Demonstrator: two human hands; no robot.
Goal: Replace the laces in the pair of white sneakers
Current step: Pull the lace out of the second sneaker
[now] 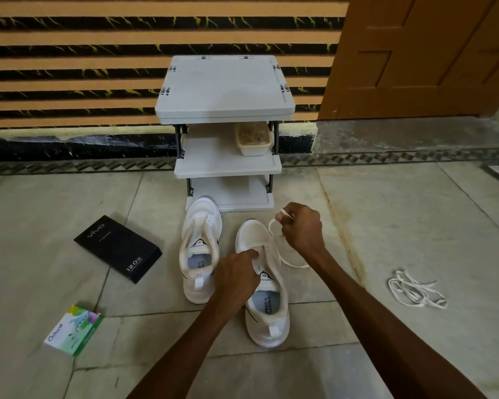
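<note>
On the floor (pixel 386 226) beside its laceless mate (pixel 200 254), the right-hand sneaker (pixel 267 309) is steadied by the left hand (pixel 236 276), whose grip pinches its eyelet edge, while the right hand (pixel 301 228), its grip closed on the lace (pixel 270 225), should pull steadily, without twisting.

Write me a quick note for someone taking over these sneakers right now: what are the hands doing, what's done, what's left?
Left hand holds the nearer sneaker at its eyelets. Right hand pinches a white lace beside that shoe's toe.
The other sneaker stands to its left. Loose laces lie on the floor to the right.
Done: both shoes look bare of lacing.
Left: thread both. It is unclear whether the held lace is in an eyelet yet.
</note>
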